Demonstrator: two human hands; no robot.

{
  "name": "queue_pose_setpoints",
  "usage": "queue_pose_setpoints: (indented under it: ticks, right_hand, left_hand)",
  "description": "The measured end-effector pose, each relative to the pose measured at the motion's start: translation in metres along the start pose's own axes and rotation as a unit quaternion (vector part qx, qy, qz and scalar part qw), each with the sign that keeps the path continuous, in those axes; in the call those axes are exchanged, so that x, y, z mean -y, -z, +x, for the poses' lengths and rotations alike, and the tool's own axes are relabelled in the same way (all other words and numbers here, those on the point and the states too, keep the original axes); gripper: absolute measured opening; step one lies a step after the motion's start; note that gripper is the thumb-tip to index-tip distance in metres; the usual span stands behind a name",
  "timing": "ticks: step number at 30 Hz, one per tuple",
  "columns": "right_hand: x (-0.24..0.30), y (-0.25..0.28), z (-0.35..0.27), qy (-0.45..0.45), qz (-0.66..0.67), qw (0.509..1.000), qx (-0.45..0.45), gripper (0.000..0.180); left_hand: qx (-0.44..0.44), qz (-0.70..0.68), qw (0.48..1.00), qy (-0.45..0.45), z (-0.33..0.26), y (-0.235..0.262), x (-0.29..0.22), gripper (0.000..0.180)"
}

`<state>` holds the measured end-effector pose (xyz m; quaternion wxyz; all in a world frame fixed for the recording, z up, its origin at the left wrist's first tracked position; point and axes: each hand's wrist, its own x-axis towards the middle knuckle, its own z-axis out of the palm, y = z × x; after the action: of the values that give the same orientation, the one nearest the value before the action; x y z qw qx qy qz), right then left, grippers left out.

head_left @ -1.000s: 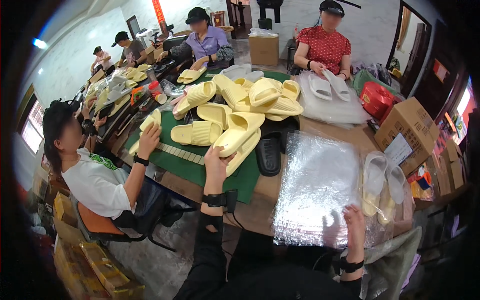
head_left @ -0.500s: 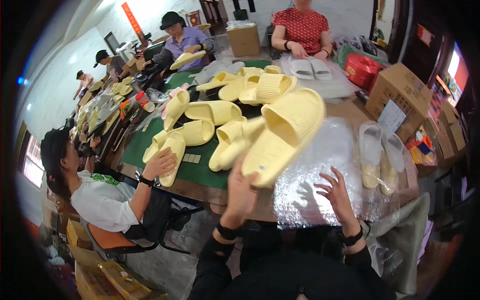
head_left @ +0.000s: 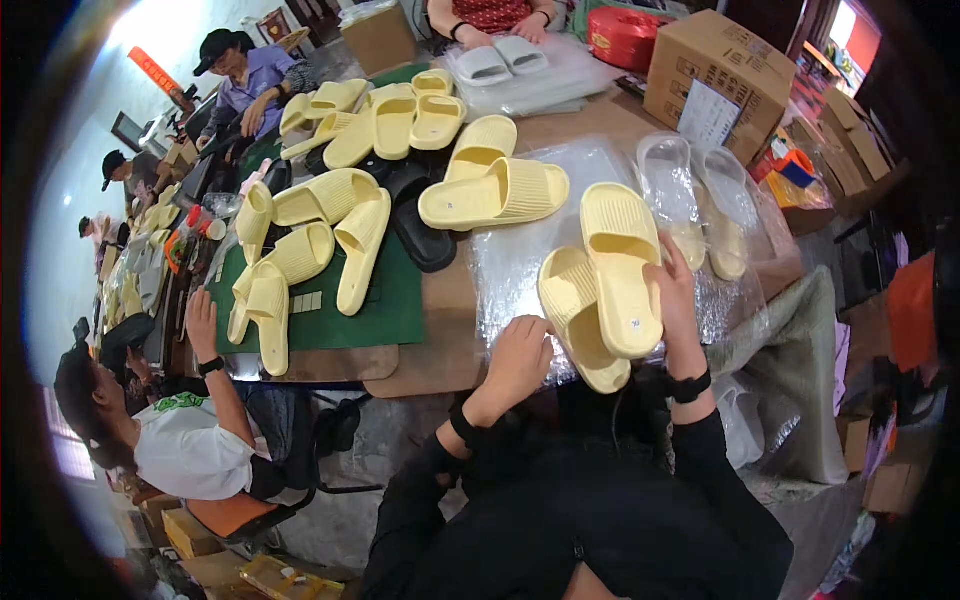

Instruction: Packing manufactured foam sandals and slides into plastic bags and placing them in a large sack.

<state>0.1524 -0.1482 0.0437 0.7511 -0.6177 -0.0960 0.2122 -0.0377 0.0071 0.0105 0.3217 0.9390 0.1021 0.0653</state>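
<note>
Upper right, a brown cardboard box with a white paper label, a red round container just behind it. Left of centre, a dark green mat carries loose pale yellow foam slippers. Top centre, grey slippers lie on clear plastic.

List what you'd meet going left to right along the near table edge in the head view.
Co-worker's hand → green mat → left hand → yellow slipper pair → right hand → bagged slippers.

Both forearms in black sleeves rise from lower centre of frame. Left hand curled, knuckles up, lower centre. Right hand raised right of centre, fingers extended upward, dark wristband.
</note>
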Motion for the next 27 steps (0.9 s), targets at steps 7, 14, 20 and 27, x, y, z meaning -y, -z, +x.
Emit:
queue_pose_setpoints:
  ticks: [7, 14, 20, 27]
  right_hand:
    - [0.013, 0.035, 0.013, 0.149, -0.288, 0.945, 0.038, 0.053]
    - [0.009, 0.024, -0.023, 0.197, -0.522, 0.83, -0.016, 0.028]
    - [-0.022, 0.003, -0.047, 0.133, -0.466, 0.85, 0.207, 0.022]
    - [-0.023, -0.012, -0.046, 0.197, -0.561, 0.788, 0.161, 0.037]
  left_hand:
    - [-0.038, 0.118, 0.99, -0.06, -0.006, -0.027, 0.017, 0.038]
    - [-0.132, 0.029, 0.987, -0.084, 0.057, 0.052, 0.026, 0.037]
    - [-0.173, 0.156, 0.972, -0.039, 0.132, 0.068, 0.052, 0.043]
    - [-0.223, -0.062, 0.972, -0.047, 0.15, 0.018, 0.079, 0.029]
